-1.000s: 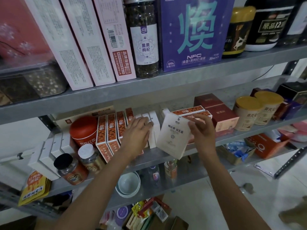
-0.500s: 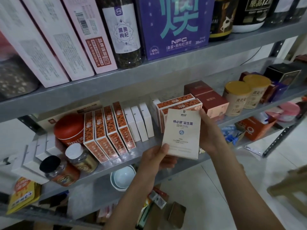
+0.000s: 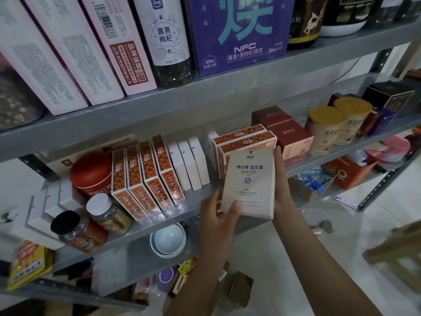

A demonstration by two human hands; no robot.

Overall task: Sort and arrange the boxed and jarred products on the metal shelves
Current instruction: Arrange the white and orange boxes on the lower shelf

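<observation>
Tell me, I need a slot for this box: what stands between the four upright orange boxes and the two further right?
Head view: three upright white boxes, a narrow gap, then one more white box.

Dim, flat indoor light with a grey-blue cast; the pale floor point(image 3: 353, 224) on the right is the brightest part. Soft shadow sits under the upper shelf point(image 3: 227, 95). Wide-angle bending leans the tall boxes point(image 3: 68, 53) at the left edge, and the yellow pouch point(image 3: 27, 263) there is blurred
</observation>
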